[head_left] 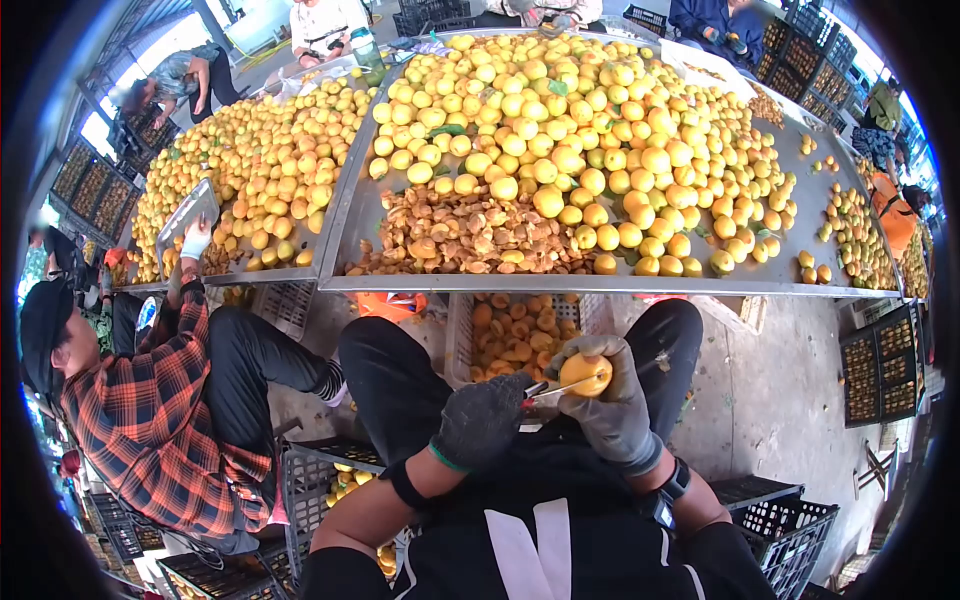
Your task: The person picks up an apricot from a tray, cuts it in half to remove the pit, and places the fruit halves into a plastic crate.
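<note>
While the left hand is closed around a knife set into the apricot that the right hand grips at 6 o'clock, I judge the work far from finished: a crate of halves lies at 12 o'clock of the hands, and a table heaped with whole fruit beyond.

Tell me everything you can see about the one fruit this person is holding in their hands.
The fruit is small, round, smooth and orange-yellow, like an apricot, and looks whole. It sits cupped in the fingers of the grey-gloved right hand. A thin blade, held by the dark-gloved left hand, meets its side.
</note>
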`<state>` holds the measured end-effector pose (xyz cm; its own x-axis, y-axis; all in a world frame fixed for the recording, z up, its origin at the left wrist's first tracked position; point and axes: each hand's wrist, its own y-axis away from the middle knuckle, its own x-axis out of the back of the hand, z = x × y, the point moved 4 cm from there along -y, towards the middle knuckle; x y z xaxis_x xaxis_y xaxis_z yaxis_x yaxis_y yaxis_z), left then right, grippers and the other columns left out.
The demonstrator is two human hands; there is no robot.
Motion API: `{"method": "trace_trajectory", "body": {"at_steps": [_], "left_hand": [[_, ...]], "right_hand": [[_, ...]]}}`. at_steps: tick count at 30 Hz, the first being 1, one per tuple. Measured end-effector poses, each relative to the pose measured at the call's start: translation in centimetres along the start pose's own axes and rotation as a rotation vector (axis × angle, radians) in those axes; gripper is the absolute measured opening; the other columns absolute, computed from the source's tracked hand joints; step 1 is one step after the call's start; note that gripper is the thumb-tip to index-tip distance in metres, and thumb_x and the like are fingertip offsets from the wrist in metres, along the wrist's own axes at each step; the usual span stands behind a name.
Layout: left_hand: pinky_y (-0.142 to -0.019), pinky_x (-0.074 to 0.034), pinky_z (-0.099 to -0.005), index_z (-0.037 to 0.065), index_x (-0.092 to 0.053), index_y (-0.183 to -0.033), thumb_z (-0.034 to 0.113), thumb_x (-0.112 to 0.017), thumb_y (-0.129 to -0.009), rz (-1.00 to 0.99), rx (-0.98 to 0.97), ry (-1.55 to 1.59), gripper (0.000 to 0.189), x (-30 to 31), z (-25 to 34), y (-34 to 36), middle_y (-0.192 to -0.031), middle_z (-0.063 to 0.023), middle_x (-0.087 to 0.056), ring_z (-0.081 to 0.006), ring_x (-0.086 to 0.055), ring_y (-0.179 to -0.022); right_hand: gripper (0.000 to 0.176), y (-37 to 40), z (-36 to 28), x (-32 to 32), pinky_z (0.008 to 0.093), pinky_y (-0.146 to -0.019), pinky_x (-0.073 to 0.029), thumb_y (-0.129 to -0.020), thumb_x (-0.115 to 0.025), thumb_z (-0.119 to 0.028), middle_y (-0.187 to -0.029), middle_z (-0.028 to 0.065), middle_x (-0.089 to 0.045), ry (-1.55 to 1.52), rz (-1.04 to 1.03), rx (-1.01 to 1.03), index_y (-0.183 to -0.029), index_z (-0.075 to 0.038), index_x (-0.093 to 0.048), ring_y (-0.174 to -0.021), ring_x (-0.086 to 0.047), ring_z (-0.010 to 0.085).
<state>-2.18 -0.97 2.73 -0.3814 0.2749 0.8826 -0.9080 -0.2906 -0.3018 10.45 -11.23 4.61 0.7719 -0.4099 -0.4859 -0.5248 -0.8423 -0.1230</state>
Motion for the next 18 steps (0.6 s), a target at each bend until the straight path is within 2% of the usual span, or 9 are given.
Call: {"method": "trace_trajectory", "body": {"at_steps": [6,10,15,17,18], "left_hand": [[-0.063,-0.050,-0.0396,0.004,-0.061,-0.112,0.015,-0.062,-0.077,0.009,0.066,0.056,0.037,-1.5,-0.5,0.1,-0.090,-0.0140,-0.065,-0.0289,-0.064,-0.076],[-0.063,-0.050,-0.0400,0.004,-0.061,-0.111,0.017,-0.061,-0.080,0.037,0.066,0.067,0.034,-1.5,-0.7,0.0,-0.089,-0.0133,-0.065,-0.0285,-0.064,-0.073],[-0.061,-0.050,-0.0404,0.005,-0.061,-0.111,0.017,-0.059,-0.083,0.042,0.096,0.071,0.031,-2.2,-1.1,-0.1,-0.089,-0.0133,-0.065,-0.0288,-0.064,-0.071],[-0.058,-0.050,-0.0405,0.009,-0.064,-0.107,0.020,-0.061,-0.083,0.093,0.115,0.104,0.027,-2.4,-1.4,-0.1,-0.079,-0.0141,-0.064,-0.0307,-0.063,-0.068],[-0.058,-0.050,-0.0405,0.009,-0.064,-0.107,0.020,-0.061,-0.083,0.102,0.119,0.096,0.027,-2.6,-1.5,-0.1,-0.079,-0.0141,-0.064,-0.0307,-0.063,-0.068]], "right_hand": [[0.053,-0.4,-0.4,0.2,0.0274,-0.087,-0.046,-0.073,-0.067,0.011,-0.112,0.0054,-0.048,0.142,-0.041,-0.007,-0.114,-0.010,-0.041,-0.102,-0.053,0.0158],[0.053,-0.6,0.1,0.0,0.0266,-0.086,-0.046,-0.072,-0.067,0.011,-0.111,0.0062,-0.048,0.063,-0.045,-0.064,-0.114,-0.009,-0.041,-0.101,-0.053,0.0154],[0.055,-0.8,0.4,-0.5,0.0291,-0.089,-0.046,-0.072,-0.066,0.012,-0.110,0.0073,-0.050,0.269,0.002,0.025,-0.115,-0.009,-0.041,-0.099,-0.054,0.0158],[0.055,-0.8,0.6,-0.6,0.0297,-0.090,-0.046,-0.071,-0.067,0.012,-0.111,0.0071,-0.050,0.205,-0.024,0.024,-0.115,-0.009,-0.041,-0.101,-0.054,0.0162],[0.056,-1.0,0.6,-0.6,0.0302,-0.092,-0.045,-0.071,-0.067,0.012,-0.111,0.0070,-0.051,0.149,-0.041,0.011,-0.116,-0.009,-0.041,-0.102,-0.054,0.0167]]}}
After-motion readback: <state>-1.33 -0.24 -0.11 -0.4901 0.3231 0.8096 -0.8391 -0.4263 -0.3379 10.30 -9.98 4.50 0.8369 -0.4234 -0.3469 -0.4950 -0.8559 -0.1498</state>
